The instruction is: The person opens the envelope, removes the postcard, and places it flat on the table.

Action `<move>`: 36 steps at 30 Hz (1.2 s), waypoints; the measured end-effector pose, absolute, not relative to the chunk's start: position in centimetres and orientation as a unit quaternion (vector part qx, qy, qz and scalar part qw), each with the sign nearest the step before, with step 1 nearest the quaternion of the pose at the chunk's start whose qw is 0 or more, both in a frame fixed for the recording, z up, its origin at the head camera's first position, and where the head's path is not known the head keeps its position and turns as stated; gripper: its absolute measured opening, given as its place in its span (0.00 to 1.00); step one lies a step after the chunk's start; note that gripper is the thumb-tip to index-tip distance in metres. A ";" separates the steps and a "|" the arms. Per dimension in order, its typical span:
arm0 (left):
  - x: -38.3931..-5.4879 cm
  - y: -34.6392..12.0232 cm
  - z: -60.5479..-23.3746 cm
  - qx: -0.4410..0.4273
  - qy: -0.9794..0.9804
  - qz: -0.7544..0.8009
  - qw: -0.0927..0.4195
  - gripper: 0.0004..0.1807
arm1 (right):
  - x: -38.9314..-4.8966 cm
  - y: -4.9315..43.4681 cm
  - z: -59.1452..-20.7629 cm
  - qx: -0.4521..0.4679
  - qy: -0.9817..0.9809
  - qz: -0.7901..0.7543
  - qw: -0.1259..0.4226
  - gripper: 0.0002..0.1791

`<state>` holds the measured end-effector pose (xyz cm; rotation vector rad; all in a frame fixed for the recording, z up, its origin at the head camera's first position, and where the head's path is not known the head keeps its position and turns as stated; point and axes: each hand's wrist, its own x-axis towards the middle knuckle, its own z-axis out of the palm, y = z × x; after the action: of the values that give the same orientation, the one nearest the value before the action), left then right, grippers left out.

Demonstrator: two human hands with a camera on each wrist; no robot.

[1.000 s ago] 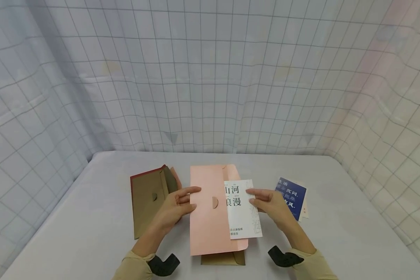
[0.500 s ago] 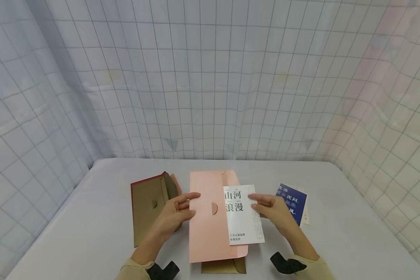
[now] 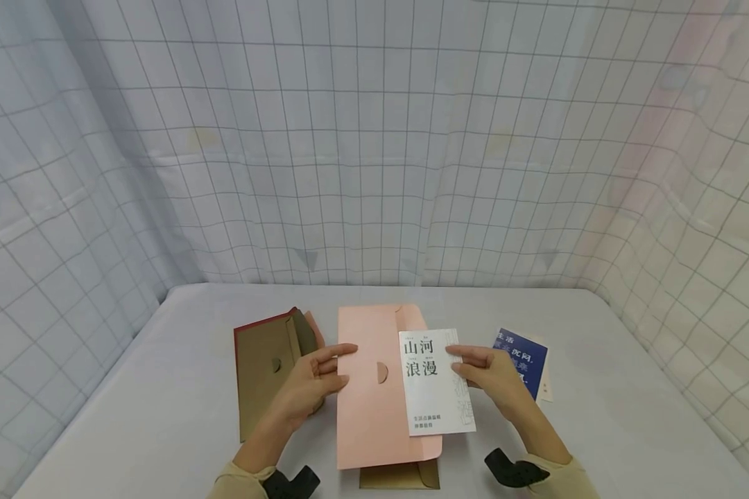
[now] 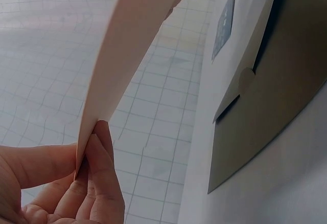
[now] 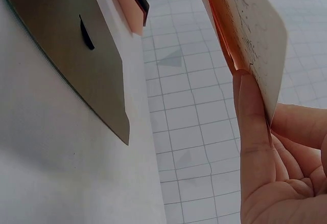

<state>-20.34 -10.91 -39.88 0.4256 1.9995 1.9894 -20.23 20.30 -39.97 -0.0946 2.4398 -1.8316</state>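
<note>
Card (image 3: 433, 395) farther out, pink envelope (image 3: 365, 409) unmoved

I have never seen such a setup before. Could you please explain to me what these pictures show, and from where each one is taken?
There is no robot here, only a person's two bare hands. The wide picture comes from a camera on the head, looking forward and down. The two closer pictures come from one camera on each wrist; the black devices by the sleeves are probably these.

The left hand pinches a pink envelope. The right hand pinches a white card at the envelope's right side.

On the table, a brown envelope lies at left. A second brown envelope is mostly hidden by the pink one. At right, a blue card overlaps a pale card.
</note>
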 end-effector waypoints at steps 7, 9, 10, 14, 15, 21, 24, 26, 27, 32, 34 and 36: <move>-20.4 -11.0 -39.8 0.150 0.693 0.691 0.142 0.29 | -20.2 20.5 -39.6 -0.031 0.803 -0.594 0.039 0.21; -20.4 -11.0 -39.9 0.149 0.695 0.689 0.141 0.29 | -20.2 20.5 -39.5 -0.030 0.803 -0.594 0.039 0.21; -20.4 -11.0 -39.9 0.149 0.696 0.688 0.141 0.28 | -20.2 20.6 -39.5 -0.030 0.803 -0.595 0.039 0.21; -20.4 -11.2 -39.8 0.149 0.702 0.683 0.136 0.28 | -20.3 20.6 -39.6 -0.031 0.803 -0.594 0.040 0.22; -20.3 -11.2 -39.8 0.150 0.702 0.683 0.135 0.28 | -20.3 20.6 -39.6 -0.031 0.803 -0.594 0.039 0.22; -20.2 -11.2 -39.4 0.149 0.713 0.673 0.129 0.28 | -20.3 20.8 -39.7 -0.024 0.803 -0.595 0.035 0.21; -20.1 -11.3 -39.4 0.150 0.721 0.665 0.123 0.28 | -20.4 20.9 -39.8 -0.020 0.806 -0.590 0.033 0.21; -20.1 -11.4 -39.5 0.155 0.725 0.661 0.119 0.29 | -20.4 21.0 -39.8 -0.013 0.808 -0.588 0.033 0.21; -20.2 -11.5 -39.5 0.159 0.724 0.660 0.117 0.29 | -20.5 21.0 -39.8 -0.010 0.808 -0.589 0.032 0.21; -20.3 -11.6 -39.8 0.184 0.719 0.663 0.099 0.28 | -20.6 21.3 -39.9 -0.014 0.806 -0.591 0.035 0.21; -20.3 -11.6 -39.9 0.180 0.722 0.661 0.096 0.28 | -20.7 21.4 -40.0 -0.014 0.803 -0.594 0.036 0.21; -20.4 -11.6 -39.9 0.169 0.728 0.657 0.098 0.28 | -20.8 21.5 -40.0 -0.016 0.803 -0.595 0.038 0.22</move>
<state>-20.38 -11.60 -39.90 0.4998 2.1547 1.9444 -20.76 21.52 -39.99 -0.0500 2.4625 -1.8246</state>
